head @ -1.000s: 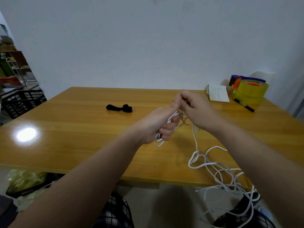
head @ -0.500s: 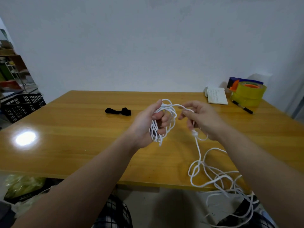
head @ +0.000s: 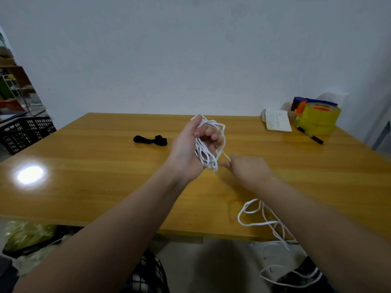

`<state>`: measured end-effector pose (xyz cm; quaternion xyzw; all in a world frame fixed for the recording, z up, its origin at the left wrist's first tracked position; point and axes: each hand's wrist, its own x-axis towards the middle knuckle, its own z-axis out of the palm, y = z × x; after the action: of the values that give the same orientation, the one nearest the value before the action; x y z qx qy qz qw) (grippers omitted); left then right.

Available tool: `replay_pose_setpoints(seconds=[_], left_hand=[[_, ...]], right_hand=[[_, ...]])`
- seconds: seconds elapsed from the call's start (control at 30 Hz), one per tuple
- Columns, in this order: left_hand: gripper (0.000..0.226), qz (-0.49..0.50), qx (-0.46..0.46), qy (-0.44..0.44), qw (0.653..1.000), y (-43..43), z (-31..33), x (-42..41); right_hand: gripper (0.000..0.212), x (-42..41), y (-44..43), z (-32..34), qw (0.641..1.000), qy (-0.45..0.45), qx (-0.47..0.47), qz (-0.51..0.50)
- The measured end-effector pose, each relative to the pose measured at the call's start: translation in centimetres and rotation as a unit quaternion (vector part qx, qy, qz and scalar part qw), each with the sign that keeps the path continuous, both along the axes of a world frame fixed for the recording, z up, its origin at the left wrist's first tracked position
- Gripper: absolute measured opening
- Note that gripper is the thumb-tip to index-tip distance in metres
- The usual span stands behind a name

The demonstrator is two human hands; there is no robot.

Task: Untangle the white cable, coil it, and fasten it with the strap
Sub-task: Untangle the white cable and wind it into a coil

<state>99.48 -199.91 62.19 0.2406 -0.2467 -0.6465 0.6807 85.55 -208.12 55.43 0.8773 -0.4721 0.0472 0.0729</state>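
Left hand (head: 190,149) grips loose white cable (head: 208,159) loops; right hand (head: 247,169) pinches its tangled trailing strand.

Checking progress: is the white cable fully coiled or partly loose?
Partly coiled: the left hand grips several loops of the cable, but loose strands trail over the table edge.

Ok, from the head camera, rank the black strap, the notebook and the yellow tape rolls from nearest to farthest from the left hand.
1. The black strap, on the table just left of the left hand, which grips the white cable.
2. The notebook, toward the table's far right.
3. The yellow tape rolls, beyond the notebook at the far right corner.
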Motion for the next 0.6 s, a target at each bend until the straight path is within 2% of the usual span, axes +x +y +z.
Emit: replay_pose_setpoints(seconds=[0.1, 0.17, 0.23, 0.33, 0.4, 0.47, 0.5, 0.6], left_hand=[[0.057, 0.084, 0.004, -0.032, 0.996, -0.7, -0.1, 1.5], [0.053, 0.11, 0.004, -0.044, 0.993, -1.2, 0.0, 2.9], [0.048, 0.13, 0.012, -0.058, 0.99, -1.6, 0.0, 3.4], [0.029, 0.157, 0.036, -0.077, 0.984, -2.3, -0.4, 3.4], [0.021, 0.187, 0.049, -0.108, 0.975, -2.7, -1.1, 3.6], [0.02, 0.216, 0.072, -0.187, 0.956, -2.7, -1.8, 3.5], [0.017, 0.217, 0.086, -0.258, 0.938, -2.5, -2.0, 3.3], [0.037, 0.166, 0.094, -0.475, 0.859, -1.8, -2.7, 2.6]], right_hand=[[0.037, 0.0, 0.7, 0.8, 0.991, -0.098, 0.061, 0.068], [0.031, 0.1, 1.4, 0.9, 0.976, -0.18, 0.065, 0.102], [0.029, -0.1, 1.6, 0.3, 0.966, -0.206, 0.052, 0.146], [0.043, -0.5, 2.1, 0.0, 0.977, -0.067, 0.062, 0.195], [0.048, -0.1, 3.1, 0.5, 0.97, -0.004, 0.069, 0.234], [0.048, 0.6, 4.1, 1.6, 0.962, -0.006, 0.079, 0.263], [0.047, 0.8, 4.4, 2.3, 0.959, -0.022, 0.089, 0.269], [0.034, 0.8, 4.1, 4.1, 0.954, -0.09, 0.094, 0.269]])
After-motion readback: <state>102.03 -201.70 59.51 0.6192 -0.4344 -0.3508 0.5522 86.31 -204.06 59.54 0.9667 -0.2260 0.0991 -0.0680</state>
